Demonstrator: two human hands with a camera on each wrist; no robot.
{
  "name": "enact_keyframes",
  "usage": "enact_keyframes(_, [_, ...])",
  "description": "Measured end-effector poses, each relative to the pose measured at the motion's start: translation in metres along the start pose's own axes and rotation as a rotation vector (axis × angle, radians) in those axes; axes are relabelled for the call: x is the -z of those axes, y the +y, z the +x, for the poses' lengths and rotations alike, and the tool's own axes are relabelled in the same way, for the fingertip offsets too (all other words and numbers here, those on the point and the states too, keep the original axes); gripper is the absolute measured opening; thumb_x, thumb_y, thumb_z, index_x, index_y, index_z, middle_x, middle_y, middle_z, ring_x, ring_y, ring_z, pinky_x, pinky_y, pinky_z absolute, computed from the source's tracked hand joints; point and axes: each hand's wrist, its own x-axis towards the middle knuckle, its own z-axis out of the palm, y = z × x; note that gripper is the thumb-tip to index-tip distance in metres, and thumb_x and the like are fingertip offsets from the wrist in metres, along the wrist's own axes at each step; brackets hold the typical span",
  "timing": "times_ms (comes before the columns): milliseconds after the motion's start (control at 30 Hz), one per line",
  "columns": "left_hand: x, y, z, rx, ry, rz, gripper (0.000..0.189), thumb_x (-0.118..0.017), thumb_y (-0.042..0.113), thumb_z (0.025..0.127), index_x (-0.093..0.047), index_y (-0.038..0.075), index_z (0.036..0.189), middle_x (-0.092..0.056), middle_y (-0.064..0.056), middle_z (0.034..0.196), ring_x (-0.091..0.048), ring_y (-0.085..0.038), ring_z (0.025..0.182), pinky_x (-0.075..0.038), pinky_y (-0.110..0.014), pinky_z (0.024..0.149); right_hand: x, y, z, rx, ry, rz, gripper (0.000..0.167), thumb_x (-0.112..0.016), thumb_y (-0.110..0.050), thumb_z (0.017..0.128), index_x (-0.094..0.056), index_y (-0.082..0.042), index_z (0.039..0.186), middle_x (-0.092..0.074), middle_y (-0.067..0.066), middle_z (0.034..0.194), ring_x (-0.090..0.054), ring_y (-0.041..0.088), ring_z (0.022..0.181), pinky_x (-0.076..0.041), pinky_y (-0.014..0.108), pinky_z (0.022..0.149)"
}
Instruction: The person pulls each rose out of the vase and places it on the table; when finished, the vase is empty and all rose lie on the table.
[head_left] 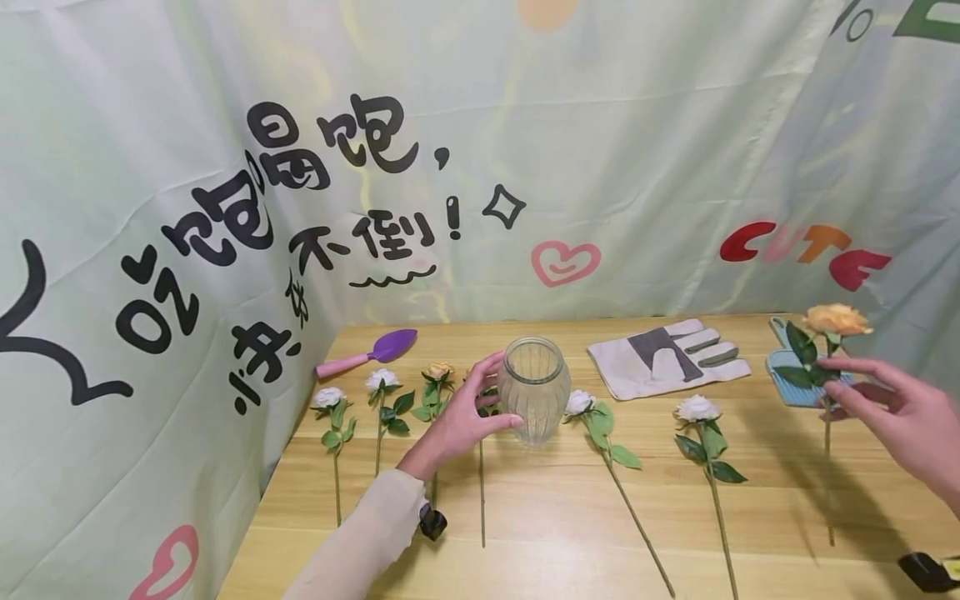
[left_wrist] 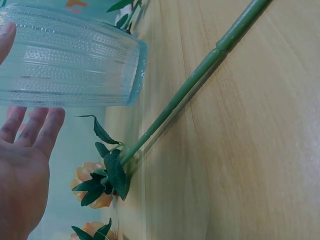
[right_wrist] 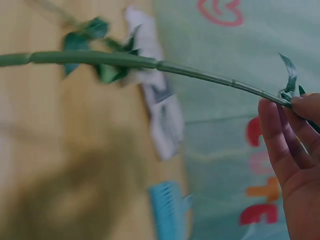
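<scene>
My left hand [head_left: 467,412] holds a clear ribbed glass vase [head_left: 536,404] from its left side, the thumb in front and the fingers round the back. In the left wrist view the vase [left_wrist: 75,65] appears sideways, its base near the table. My right hand [head_left: 900,417] pinches the stem of a peach rose [head_left: 836,319] just below the bloom, at its leaves. The rose hangs upright at the right side of the table. Its green stem [right_wrist: 200,74] runs across the right wrist view, and the bloom is out of sight there.
White roses [head_left: 698,408] and peach roses [head_left: 438,371] lie on the wooden table [head_left: 555,533] on both sides of the vase. Behind them are a purple trowel [head_left: 393,344], a grey-white glove [head_left: 637,367] and a blue ridged item [head_left: 787,392]. A printed curtain [head_left: 637,167] hangs behind.
</scene>
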Motion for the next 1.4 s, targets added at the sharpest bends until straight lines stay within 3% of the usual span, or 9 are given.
enact_keyframes(167, [-0.001, 0.001, -0.001, 0.005, 0.001, 0.0, 0.097, -0.091, 0.034, 0.092, -0.029, 0.055, 0.165, -0.042, -0.003, 0.17, -0.057, -0.04, 0.145, -0.056, -0.063, 0.112, -0.009, 0.03, -0.023, -0.134, -0.144, -0.068, 0.03, -0.061, -0.012, 0.112, -0.067, -0.017, 0.141, -0.055, -0.047, 0.109, -0.07, -0.005, 0.077, -0.058, 0.017, 0.062])
enact_keyframes(233, [-0.002, 0.001, -0.001, 0.001, 0.0, 0.0, 0.097, -0.09, 0.034, 0.092, -0.029, 0.055, 0.165, -0.042, -0.003, 0.17, -0.057, -0.04, 0.145, -0.056, -0.064, 0.112, -0.014, 0.039, -0.03, -0.184, -0.191, -0.091, 0.03, -0.061, -0.017, 0.113, -0.065, -0.012, 0.142, -0.059, -0.041, 0.106, -0.069, -0.002, 0.077, -0.059, 0.023, 0.06])
enact_keyframes(367, [-0.002, 0.002, -0.001, -0.013, -0.001, 0.006, 0.097, -0.09, 0.035, 0.093, -0.029, 0.054, 0.166, -0.042, -0.005, 0.17, -0.056, -0.041, 0.146, -0.055, -0.063, 0.114, -0.024, 0.053, -0.04, -0.231, -0.242, -0.092, 0.034, -0.063, -0.022, 0.113, -0.065, -0.005, 0.142, -0.066, -0.033, 0.098, -0.069, 0.003, 0.076, -0.059, 0.027, 0.059])
enact_keyframes(467, [-0.002, 0.003, -0.001, -0.022, -0.003, 0.002, 0.097, -0.09, 0.035, 0.093, -0.029, 0.052, 0.167, -0.042, -0.007, 0.17, -0.055, -0.042, 0.146, -0.054, -0.064, 0.115, -0.031, 0.062, -0.044, -0.25, -0.261, -0.064, 0.035, -0.063, -0.023, 0.113, -0.066, -0.003, 0.142, -0.062, -0.039, 0.102, -0.071, 0.002, 0.077, -0.062, 0.029, 0.06])
enact_keyframes(667, [-0.002, 0.002, -0.003, -0.018, -0.006, -0.001, 0.098, -0.09, 0.035, 0.093, -0.029, 0.051, 0.167, -0.042, -0.009, 0.17, -0.054, -0.043, 0.147, -0.052, -0.066, 0.116, -0.045, 0.066, -0.048, -0.27, -0.282, -0.114, 0.04, -0.062, -0.024, 0.114, -0.061, 0.004, 0.142, -0.071, -0.015, 0.09, -0.07, 0.005, 0.072, -0.056, 0.029, 0.056])
enact_keyframes(900, [-0.003, 0.002, -0.002, -0.01, -0.005, 0.0, 0.097, -0.09, 0.035, 0.093, -0.029, 0.053, 0.167, -0.042, -0.007, 0.17, -0.055, -0.041, 0.147, -0.053, -0.064, 0.117, -0.05, 0.067, -0.048, -0.287, -0.275, -0.132, 0.044, -0.061, -0.027, 0.114, -0.059, 0.006, 0.144, -0.071, -0.008, 0.09, -0.067, 0.008, 0.07, -0.052, 0.029, 0.054])
enact_keyframes(1167, [-0.003, 0.004, -0.001, -0.03, -0.02, 0.001, 0.098, -0.089, 0.033, 0.094, -0.028, 0.05, 0.168, -0.041, -0.007, 0.171, -0.051, -0.04, 0.15, -0.05, -0.063, 0.12, -0.043, 0.067, -0.048, -0.258, -0.229, -0.103, 0.046, -0.062, -0.026, 0.113, -0.056, 0.006, 0.146, -0.051, -0.043, 0.108, -0.072, 0.005, 0.074, -0.058, 0.028, 0.058])
enact_keyframes(1300, [0.0, 0.003, -0.001, -0.051, -0.037, 0.023, 0.098, -0.086, 0.038, 0.096, -0.023, 0.05, 0.17, -0.038, -0.006, 0.173, -0.046, -0.037, 0.155, -0.046, -0.06, 0.124, -0.032, 0.062, -0.04, -0.255, -0.163, -0.172, 0.05, -0.062, -0.031, 0.113, -0.055, 0.003, 0.149, -0.065, -0.027, 0.11, -0.069, -0.003, 0.073, -0.056, 0.023, 0.058])
enact_keyframes(1400, [0.005, 0.003, -0.001, -0.093, -0.037, 0.023, 0.087, -0.075, 0.037, 0.104, -0.021, 0.044, 0.172, -0.036, -0.008, 0.175, -0.042, -0.037, 0.158, -0.043, -0.06, 0.127, -0.024, 0.058, -0.034, -0.216, -0.094, -0.172, 0.048, -0.061, -0.028, 0.114, -0.055, 0.001, 0.152, -0.061, -0.031, 0.116, -0.062, -0.014, 0.078, -0.052, 0.016, 0.059])
